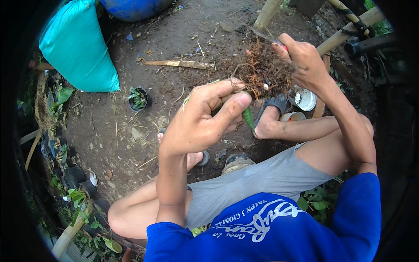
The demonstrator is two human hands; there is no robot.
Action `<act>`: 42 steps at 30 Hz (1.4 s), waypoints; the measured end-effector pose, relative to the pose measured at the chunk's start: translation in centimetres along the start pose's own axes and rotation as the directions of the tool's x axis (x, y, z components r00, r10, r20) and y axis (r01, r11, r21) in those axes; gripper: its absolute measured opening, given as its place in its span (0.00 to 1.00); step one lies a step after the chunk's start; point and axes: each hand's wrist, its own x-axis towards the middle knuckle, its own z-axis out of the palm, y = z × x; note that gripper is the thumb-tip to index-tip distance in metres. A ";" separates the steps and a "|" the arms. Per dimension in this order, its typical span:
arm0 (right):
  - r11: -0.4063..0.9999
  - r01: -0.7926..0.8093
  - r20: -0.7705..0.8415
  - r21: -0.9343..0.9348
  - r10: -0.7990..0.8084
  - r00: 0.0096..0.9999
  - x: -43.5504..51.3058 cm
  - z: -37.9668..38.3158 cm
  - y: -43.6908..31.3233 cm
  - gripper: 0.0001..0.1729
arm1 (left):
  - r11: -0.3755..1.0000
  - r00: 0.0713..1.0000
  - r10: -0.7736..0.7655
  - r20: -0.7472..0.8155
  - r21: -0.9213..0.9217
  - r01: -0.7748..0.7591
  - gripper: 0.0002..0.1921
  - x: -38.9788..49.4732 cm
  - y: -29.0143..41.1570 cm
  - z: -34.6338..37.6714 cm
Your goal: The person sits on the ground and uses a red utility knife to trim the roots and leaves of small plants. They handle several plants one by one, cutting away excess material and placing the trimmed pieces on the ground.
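My left hand (209, 114) grips a plant near its base, with the thumb uppermost. A pointed green leaf (248, 118) hangs below the thumb. Beyond the fingertips spreads the plant's root ball (266, 70), a tangle of brown roots and dark soil. My right hand (302, 62) is closed around a knife (262, 34), with a bit of red showing at the grip. The blade points to the upper left, along the far side of the roots. Whether it touches them I cannot tell. The right fingers hide most of the handle.
A small potted plant (139, 99) stands on the bare soil, left of my hands. Behind it leans a turquoise sack (80, 49), beside a blue drum (136, 8). Plastic containers (306, 100) sit by my sandalled foot. Bamboo poles (350, 29) cross at the upper right.
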 end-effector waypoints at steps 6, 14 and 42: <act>0.961 0.010 0.018 0.275 -0.016 1.000 -1.1 0.7 0.0 0.26 | 0.973 0.990 -0.025 -0.140 0.223 0.056 0.16 0.4 0.3 -2.3; 0.976 -0.171 0.361 0.137 0.112 0.926 -1.5 2.4 -0.5 0.28 | 0.806 0.956 0.066 -0.286 0.580 0.118 0.18 3.1 -4.2 -4.5; 0.863 -0.499 0.363 -0.079 0.491 0.792 -1.0 35.0 8.0 0.18 | 0.516 0.743 0.073 -0.666 0.662 0.543 0.19 -0.2 -11.7 -20.2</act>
